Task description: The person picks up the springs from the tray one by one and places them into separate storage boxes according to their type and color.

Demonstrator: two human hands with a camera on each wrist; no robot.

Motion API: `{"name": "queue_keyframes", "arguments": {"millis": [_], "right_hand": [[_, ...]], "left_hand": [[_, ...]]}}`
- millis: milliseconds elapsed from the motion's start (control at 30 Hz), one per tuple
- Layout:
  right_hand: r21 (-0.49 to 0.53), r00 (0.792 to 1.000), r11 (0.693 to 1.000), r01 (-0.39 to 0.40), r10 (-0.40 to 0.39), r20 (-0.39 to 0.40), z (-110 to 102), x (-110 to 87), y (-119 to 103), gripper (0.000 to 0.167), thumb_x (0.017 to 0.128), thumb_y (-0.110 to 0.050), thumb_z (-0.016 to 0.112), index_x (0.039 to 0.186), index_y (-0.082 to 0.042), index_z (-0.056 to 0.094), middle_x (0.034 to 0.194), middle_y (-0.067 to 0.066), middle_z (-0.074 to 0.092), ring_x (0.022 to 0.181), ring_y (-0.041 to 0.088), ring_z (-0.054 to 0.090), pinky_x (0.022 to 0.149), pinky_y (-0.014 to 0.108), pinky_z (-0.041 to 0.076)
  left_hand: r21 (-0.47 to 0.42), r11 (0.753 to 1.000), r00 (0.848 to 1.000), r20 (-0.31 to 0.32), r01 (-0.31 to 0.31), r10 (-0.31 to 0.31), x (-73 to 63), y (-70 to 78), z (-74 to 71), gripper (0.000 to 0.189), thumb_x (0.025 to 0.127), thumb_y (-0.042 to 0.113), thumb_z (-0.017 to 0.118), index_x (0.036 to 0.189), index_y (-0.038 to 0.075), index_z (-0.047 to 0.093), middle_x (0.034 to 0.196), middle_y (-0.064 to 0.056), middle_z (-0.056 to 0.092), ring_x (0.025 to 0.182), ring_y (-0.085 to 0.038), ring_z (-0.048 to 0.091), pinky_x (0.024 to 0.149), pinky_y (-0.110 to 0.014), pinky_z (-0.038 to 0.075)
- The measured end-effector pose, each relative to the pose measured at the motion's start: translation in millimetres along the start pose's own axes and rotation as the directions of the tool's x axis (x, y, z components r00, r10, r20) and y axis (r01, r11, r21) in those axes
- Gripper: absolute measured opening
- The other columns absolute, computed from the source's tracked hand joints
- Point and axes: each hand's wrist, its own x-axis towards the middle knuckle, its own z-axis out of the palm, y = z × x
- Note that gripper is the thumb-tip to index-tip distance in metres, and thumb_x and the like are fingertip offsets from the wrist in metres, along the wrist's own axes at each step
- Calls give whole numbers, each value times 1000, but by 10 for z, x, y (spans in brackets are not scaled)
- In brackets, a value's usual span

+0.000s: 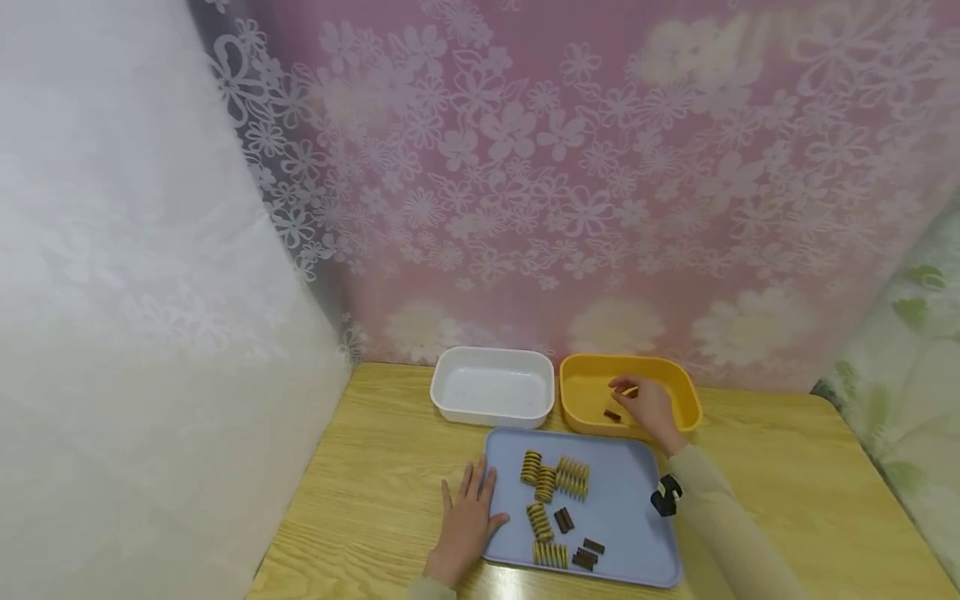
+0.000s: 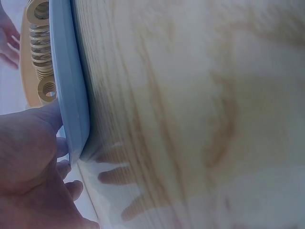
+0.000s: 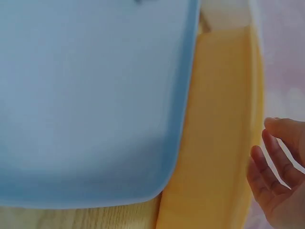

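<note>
My left hand (image 1: 465, 525) lies with fingers spread at the left edge of the blue tray (image 1: 630, 517), the thumb touching its rim. On the tray are several large yellow springs (image 1: 539, 522) and several small brown springs (image 1: 585, 558). My right hand (image 1: 647, 407) hangs over the yellow bin (image 1: 681, 392), its thumb and index fingertips close together. In the right wrist view nothing shows between those fingertips (image 3: 269, 125). A small brown spring (image 1: 612, 415) appears in the bin just below the right hand. The left wrist view shows yellow springs (image 2: 41, 50) beyond the tray rim.
A white bin (image 1: 492, 387) stands left of the yellow bin, behind the tray. The wooden table (image 1: 367, 467) extends to both sides. A flowered pink curtain (image 1: 525, 208) hangs behind the table, and a pale curtain (image 1: 150, 292) at the left.
</note>
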Motion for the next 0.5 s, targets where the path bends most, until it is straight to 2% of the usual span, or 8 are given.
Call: {"name": "queue_keyframes", "arguments": {"millis": [100,200,400,500], "right_hand": [[36,998,999,24,-21,-67,-68,-78,-101,14,91,-6,74,103,1,74,90,15,73,81,35,71,74,48,58],[82,995,996,40,-32,-98,-122,-176,-191,13,89,-3,76,101,2,74,89,15,73,80,35,71,73,46,59],[128,995,992,13,0,-101,-117,-387,-322,14,89,-8,77,103,-4,75,93,12,74,80,30,71,70,25,57],[161,995,987,12,4,-100,-74,-497,-362,14,89,-8,77,103,-5,75,94,12,74,81,29,71,69,20,55]], "left_hand": [[-4,1000,1000,-6,1,-1,-4,11,-22,74,89,47,68,147,5,52,160,-15,37,145,-38,38,106,-75,31],[-24,1000,1000,5,8,-8,-14,27,-45,74,89,45,70,148,4,51,161,-15,36,146,-39,37,107,-75,29],[-58,998,1000,8,8,-7,-28,49,-78,73,89,42,70,148,3,50,161,-17,36,146,-40,36,107,-77,27],[-57,998,1000,2,3,-3,-35,52,-82,73,90,42,71,148,3,51,160,-17,36,146,-40,36,107,-77,27]]}}
